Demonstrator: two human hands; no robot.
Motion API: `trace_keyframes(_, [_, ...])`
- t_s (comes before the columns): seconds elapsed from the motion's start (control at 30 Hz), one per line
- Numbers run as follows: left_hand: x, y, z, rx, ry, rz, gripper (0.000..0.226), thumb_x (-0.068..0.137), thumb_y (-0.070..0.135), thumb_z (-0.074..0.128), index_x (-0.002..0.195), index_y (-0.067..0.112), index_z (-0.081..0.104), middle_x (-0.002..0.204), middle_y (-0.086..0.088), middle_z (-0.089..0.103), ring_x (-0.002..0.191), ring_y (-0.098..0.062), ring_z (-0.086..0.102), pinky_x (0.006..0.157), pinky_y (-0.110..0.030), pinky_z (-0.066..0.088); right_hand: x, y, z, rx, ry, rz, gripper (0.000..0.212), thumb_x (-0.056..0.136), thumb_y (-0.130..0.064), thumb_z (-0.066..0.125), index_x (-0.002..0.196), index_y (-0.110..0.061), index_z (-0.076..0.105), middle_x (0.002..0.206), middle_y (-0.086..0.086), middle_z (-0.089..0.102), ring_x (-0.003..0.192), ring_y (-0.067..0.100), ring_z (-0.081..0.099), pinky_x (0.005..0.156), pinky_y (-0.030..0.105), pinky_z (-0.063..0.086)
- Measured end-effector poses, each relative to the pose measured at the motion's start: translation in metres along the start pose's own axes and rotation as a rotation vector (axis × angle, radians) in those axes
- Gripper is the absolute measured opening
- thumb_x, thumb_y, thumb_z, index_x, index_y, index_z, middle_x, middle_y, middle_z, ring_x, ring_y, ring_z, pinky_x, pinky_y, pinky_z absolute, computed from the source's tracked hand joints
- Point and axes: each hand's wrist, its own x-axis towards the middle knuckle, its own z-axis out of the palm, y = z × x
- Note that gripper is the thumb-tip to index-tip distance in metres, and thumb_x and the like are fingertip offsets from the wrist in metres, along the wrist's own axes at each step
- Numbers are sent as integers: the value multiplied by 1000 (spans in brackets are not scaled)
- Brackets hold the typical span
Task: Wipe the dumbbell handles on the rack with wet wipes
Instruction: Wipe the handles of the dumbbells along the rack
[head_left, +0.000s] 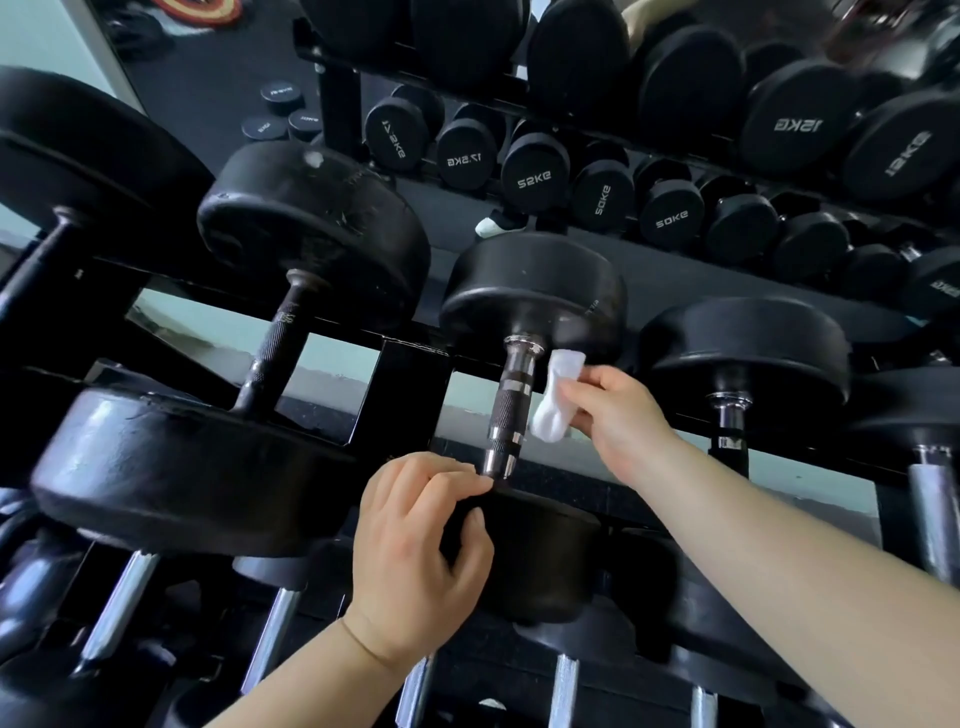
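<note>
The knurled steel handle (511, 410) of the middle black rubber dumbbell (535, 291) is lying across the upper tier of the black metal rack (410, 395), running from the far head down toward the camera, with bright smooth collars breaking up its darker gripped sections. A crumpled white wet wipe (553, 410) is hanging just beside the right side of this handle, about halfway along it; whether the cloth is actually touching the steel is not clear.

The right hand (618, 415) is pinching the wipe between thumb and curled fingertips, reaching in from the right with the forearm stretching back to the lower right corner. The left hand (415, 545) is curling its fingers over the top edge of the same dumbbell's near head, with the thumb pressing on the black rubber and the forefinger lying at the base of the handle.

To the left, a scuffed black dumbbell with a dark handle (275, 348) is sitting on the same tier, and to the right another black dumbbell with a chrome handle (748, 348) is resting alongside. Below, a row of shiny chrome handles (122, 603) is showing on the lower tier. Behind the rack, more black dumbbells (535, 171) are appearing with reversed weight labels.
</note>
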Motion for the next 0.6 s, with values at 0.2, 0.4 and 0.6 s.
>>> trace_keyframes(0.2, [0, -1, 1, -13, 3, -5, 19, 74, 15, 45, 91, 20, 52, 87, 2, 59, 87, -10, 50, 87, -12, 30, 6, -3, 17, -121, -119, 15, 10, 84, -2, 56, 82, -12, 56, 82, 4, 60, 70, 17, 58, 63, 27, 49])
trace_keyframes(0.4, [0, -1, 1, -7, -1, -4, 19, 73, 15, 45, 91, 20, 51, 83, -2, 63, 86, -10, 50, 87, -12, 31, -5, 6, 15, -190, -270, 78, 13, 84, 1, 55, 78, -11, 54, 75, 3, 59, 66, 15, 57, 63, 27, 47])
trace_keyframes(0.6, [-1, -1, 1, -4, 4, -11, 19, 73, 15, 45, 91, 20, 51, 84, -1, 63, 88, -10, 50, 89, -11, 29, 10, 0, 15, -232, -148, -29, 10, 87, -9, 52, 84, -19, 54, 87, -1, 56, 81, 15, 54, 73, 25, 44])
